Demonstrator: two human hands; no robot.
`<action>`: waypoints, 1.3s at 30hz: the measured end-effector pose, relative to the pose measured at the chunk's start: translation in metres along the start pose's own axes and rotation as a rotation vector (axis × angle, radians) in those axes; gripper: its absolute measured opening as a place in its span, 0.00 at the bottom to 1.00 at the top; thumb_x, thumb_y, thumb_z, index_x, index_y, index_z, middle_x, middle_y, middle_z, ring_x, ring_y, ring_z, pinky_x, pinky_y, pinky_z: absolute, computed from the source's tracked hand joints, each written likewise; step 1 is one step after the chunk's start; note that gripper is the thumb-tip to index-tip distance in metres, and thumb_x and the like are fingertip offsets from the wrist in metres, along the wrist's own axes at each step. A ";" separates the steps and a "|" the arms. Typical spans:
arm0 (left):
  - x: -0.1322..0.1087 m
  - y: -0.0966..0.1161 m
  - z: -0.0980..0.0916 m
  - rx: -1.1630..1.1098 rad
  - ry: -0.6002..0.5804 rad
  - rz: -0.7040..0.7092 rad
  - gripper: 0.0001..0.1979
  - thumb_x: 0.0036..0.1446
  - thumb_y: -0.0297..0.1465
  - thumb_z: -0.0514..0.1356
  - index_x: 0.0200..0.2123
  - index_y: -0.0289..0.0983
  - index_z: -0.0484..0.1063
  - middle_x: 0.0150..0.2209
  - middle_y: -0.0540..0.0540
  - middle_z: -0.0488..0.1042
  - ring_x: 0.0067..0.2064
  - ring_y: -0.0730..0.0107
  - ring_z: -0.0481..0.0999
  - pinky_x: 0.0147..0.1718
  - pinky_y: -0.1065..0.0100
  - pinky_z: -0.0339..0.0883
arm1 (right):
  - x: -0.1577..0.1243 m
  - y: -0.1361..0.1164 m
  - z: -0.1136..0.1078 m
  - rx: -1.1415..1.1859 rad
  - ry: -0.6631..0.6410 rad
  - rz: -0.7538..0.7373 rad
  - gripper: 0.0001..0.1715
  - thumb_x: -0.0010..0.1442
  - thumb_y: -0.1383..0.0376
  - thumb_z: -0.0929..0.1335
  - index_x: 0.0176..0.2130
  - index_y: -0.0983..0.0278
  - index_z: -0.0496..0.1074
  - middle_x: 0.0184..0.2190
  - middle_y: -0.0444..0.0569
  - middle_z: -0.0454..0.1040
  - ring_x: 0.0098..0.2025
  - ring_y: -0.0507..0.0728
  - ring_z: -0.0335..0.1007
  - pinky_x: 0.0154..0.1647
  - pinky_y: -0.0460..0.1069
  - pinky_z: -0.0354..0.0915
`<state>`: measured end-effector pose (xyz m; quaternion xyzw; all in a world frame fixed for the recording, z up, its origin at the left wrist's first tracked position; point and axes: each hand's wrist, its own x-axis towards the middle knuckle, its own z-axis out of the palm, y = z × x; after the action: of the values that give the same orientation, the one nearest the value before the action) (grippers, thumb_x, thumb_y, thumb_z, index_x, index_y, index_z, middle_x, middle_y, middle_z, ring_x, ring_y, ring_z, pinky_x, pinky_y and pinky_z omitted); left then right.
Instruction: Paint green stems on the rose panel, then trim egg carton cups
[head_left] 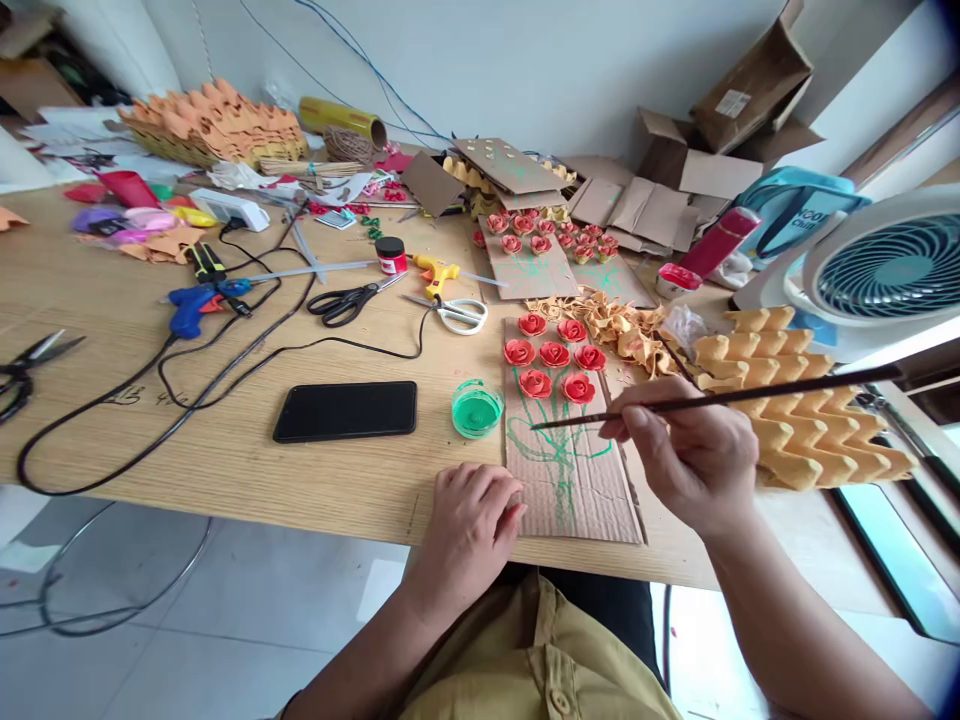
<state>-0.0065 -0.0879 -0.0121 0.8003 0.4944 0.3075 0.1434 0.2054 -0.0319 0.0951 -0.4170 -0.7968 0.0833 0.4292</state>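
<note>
A thin dark paintbrush is pinched in my right hand, its tip close over the green leaf outline on a cardboard piece. Whether the tip touches the surface, I cannot tell. Several red paper roses sit on the upper part of this cardboard, above green painted stems. At the cardboard's lower left edge rests my left hand, fingers loosely bent and grasping nothing visible. Beyond it stands a small clear cup of green paint.
Left of the cup lies a black phone. Scissors, white-handled scissors, a yellow glue gun and a blue one lie behind, with looping cords. Egg trays and a fan stand right; more rose-covered cardboard lies behind.
</note>
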 end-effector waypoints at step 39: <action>0.001 -0.002 0.001 -0.025 0.107 -0.008 0.14 0.61 0.18 0.52 0.41 0.39 0.71 0.39 0.47 0.77 0.44 0.63 0.73 0.46 0.58 0.61 | -0.065 -0.025 0.007 0.125 -0.289 -0.023 0.06 0.66 0.72 0.64 0.40 0.61 0.66 0.28 0.45 0.72 0.28 0.53 0.66 0.31 0.50 0.61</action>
<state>-0.0070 -0.0859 -0.0130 0.7789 0.5005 0.3555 0.1281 0.2037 -0.0937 0.0629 -0.3640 -0.8482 0.1869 0.3363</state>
